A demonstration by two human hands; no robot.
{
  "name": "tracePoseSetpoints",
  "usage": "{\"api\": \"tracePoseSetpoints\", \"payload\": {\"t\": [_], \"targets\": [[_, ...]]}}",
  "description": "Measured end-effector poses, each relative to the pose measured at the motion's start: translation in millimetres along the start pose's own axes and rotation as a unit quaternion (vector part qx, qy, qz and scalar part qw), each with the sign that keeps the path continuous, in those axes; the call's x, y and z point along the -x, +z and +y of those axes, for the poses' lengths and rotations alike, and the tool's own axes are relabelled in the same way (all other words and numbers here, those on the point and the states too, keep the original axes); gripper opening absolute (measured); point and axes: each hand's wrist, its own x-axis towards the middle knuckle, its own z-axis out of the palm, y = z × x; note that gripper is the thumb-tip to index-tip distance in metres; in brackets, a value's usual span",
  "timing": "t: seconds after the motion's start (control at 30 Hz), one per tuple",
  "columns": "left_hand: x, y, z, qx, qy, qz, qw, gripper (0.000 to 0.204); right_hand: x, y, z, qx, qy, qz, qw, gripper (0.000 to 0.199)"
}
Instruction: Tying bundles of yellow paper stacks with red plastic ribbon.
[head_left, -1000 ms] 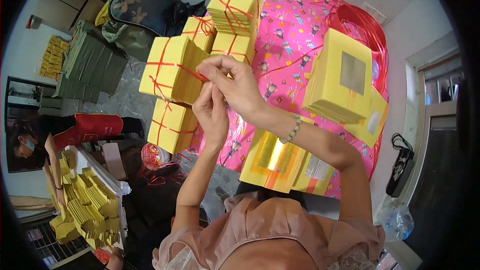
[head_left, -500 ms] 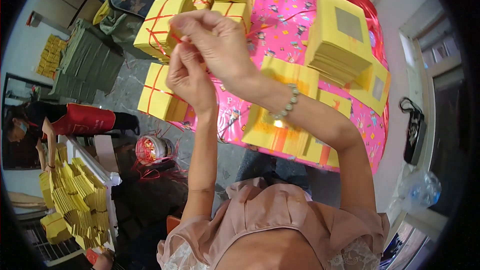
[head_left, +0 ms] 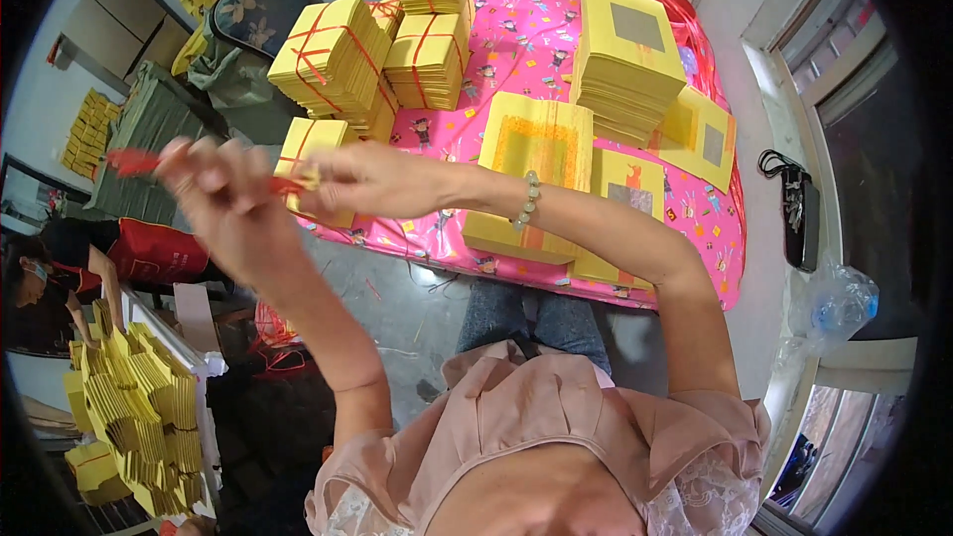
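Red string pinched taut between left hand and right hand — bundles at 12 o'clock tied, stacks at 1 o'clock untied.

Matt yellow paper bundles; glossy pink plastic tablecloth; thin red plastic string

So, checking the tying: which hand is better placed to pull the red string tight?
Probably the left hand: it holds the red string out sideways, while the right hand pinches it by the yellow bundle.
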Motion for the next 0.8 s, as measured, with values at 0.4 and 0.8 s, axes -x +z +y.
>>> {"api": "tracePoseSetpoints", "payload": {"t": [0.4,0.8], "targets": [[124,-263,176,-0.716,0.162,0.329,0.594,0.027,21,-48,8,0.149,0.114,-0.292,0.938,0.039],[142,-86,45,-0.512,-0.291,-0.063,0.806,0.037,19,47,22,0.333,0.036,-0.223,0.915,0.029]]}}
